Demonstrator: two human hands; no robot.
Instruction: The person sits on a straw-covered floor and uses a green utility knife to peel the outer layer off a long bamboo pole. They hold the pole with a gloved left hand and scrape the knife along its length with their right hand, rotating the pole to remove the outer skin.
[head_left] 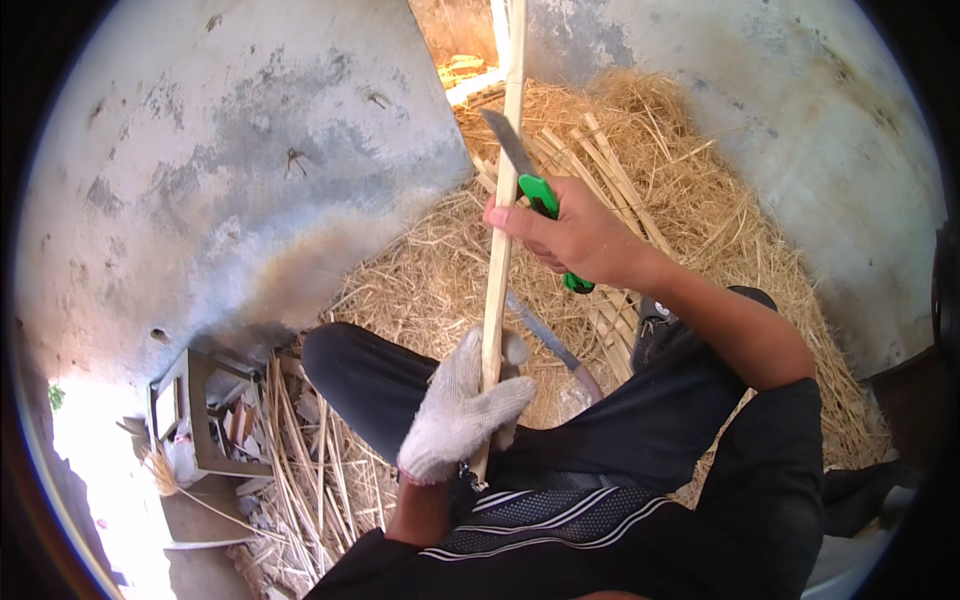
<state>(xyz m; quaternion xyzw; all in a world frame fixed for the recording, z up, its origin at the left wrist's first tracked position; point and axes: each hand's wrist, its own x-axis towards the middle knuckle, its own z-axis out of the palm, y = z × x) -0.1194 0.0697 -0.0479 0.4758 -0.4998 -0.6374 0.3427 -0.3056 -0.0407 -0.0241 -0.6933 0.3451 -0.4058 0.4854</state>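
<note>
— See the left hand (462, 408) in the white knitted glove? It grips a long pale bamboo strip (500, 230), held nearly upright.

— And the bare right hand (572, 235) holds a green-handled utility knife (530, 185), blade against the strip.

— Dry yellow straw (440, 270) lies heaped below, a curved sickle (545, 340) on it, against the grey wall (230, 150).

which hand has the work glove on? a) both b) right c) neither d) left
d: the left hand wears a white knit glove and grips the pale bamboo strip, while the bare right hand holds the green-handled knife against it.
</note>
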